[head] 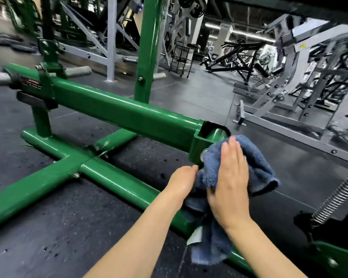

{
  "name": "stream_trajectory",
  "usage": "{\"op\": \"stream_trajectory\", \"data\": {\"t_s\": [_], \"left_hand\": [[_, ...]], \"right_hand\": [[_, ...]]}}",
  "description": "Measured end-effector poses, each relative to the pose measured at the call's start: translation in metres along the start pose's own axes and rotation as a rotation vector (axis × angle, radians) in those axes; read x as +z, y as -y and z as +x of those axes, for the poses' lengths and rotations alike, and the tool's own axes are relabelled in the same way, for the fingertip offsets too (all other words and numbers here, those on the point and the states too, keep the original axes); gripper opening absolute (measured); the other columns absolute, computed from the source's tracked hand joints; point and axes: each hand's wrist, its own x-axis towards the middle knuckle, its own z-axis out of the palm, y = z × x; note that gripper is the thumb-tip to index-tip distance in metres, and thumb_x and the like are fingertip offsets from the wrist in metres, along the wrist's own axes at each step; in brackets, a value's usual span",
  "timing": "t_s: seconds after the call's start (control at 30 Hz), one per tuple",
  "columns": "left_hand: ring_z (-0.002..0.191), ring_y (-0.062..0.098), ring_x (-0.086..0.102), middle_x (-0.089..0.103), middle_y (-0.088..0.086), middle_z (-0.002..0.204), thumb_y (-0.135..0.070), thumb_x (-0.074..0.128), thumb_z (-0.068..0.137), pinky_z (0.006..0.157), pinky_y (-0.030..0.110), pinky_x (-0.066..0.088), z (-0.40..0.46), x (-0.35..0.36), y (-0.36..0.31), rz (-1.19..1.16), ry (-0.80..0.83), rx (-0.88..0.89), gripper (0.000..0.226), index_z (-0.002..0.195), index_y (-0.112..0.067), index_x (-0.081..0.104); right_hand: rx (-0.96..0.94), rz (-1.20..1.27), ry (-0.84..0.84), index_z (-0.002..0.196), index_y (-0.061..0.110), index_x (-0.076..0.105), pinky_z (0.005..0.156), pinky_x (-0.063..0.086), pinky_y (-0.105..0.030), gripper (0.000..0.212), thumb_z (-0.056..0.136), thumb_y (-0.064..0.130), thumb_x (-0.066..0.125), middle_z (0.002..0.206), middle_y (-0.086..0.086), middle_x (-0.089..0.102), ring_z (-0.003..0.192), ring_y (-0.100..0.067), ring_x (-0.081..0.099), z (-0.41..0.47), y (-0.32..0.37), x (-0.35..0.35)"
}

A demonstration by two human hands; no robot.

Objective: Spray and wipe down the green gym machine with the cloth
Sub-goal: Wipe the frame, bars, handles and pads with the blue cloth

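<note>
1. From the head view, the person was bent low over the green gym machine, at the near end of its long sloping arm, where the arm met a pivot above the floor frame.
2. The blue cloth was draped over that pivot end, one tail hanging down past the lower frame bar.
3. The right hand lay flat on the cloth, fingers straight and close together, pressing it against the joint.
4. The left hand was at the cloth's left edge; its fingers seemed to be curled into the fabric, gathering it, though the fingertips were hidden.
5. No spray bottle showed anywhere in view.
6. I judged this to be the wiping step, with the joint as the patch in hand.
7. The next move would likely call for sliding the cloth up the arm or down onto the frame bar, keeping the pressure even and the loose tail from snagging on the bolt beside it.
</note>
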Motion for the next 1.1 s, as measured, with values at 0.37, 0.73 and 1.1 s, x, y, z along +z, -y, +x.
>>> {"op": "stream_trajectory", "data": {"t_s": [0.37,0.73,1.1], "left_hand": [[0.139,0.015,0.034,0.033,-0.003,0.154,-0.029,0.043,0.101,0.113,0.031,0.028,-0.006,-0.005,0.028,0.194,0.067,0.096,0.056,0.153,-0.025,0.023],[0.113,0.015,0.058,0.066,0.005,0.121,-0.023,0.043,0.102,0.107,0.038,0.04,0.012,0.002,0.035,0.047,-0.066,0.224,0.024,0.099,-0.035,0.064],[0.119,0.011,0.052,0.058,-0.006,0.129,-0.026,0.042,0.102,0.102,0.024,0.037,-0.003,0.013,0.032,0.104,-0.073,0.241,0.038,0.139,-0.027,0.049]], "right_hand": [[0.582,0.436,0.206,0.147,0.019,0.026,0.097,0.018,0.003,0.07,0.087,-0.008,0.052,0.144,0.008,0.035,0.128,-0.001,0.034,-0.06,-0.025,0.02],[0.606,0.476,0.066,0.152,0.025,0.017,0.117,0.025,-0.035,0.09,0.077,0.035,0.065,0.156,0.008,0.027,0.143,-0.004,0.023,-0.037,-0.013,0.052],[0.834,0.461,0.583,0.138,0.025,0.046,0.098,0.038,-0.023,0.044,0.097,0.013,0.053,0.132,-0.011,0.056,0.119,-0.022,0.054,-0.101,-0.029,0.051]]}}
